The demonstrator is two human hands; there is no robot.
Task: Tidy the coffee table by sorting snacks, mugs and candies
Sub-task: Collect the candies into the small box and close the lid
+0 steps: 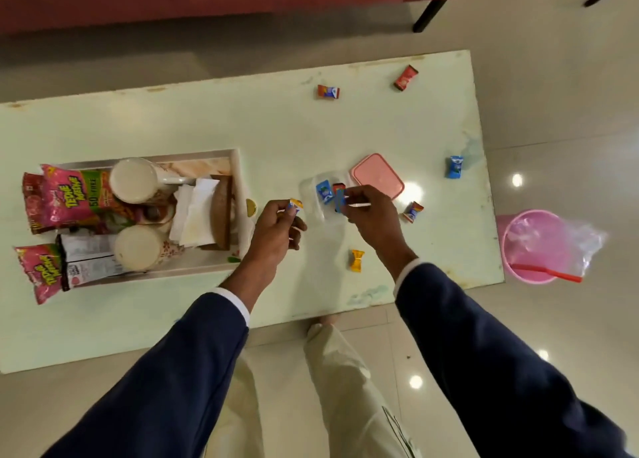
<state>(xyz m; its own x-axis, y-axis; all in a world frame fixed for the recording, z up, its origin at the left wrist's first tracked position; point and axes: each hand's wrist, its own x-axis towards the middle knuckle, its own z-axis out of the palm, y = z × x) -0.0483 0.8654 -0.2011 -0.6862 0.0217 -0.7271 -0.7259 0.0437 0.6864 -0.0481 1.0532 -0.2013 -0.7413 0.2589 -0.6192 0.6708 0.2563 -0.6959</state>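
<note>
With snack packets (65, 198) and mugs (133, 181) already in the tray (238, 167), the left hand (276, 229) and right hand (370, 212) each pinch a candy at the clear container (311, 198), while five wrapped candies, including a yellow candy (357, 260), lie scattered on the coffee table (276, 129).

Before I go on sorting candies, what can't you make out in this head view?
- Clear plastic container: its near-invisible walls and the right hand obscure the candy count.
- Small wrapped candy in the left hand: print too small.
- Wooden tray: packets and mugs cover the floor.
</note>
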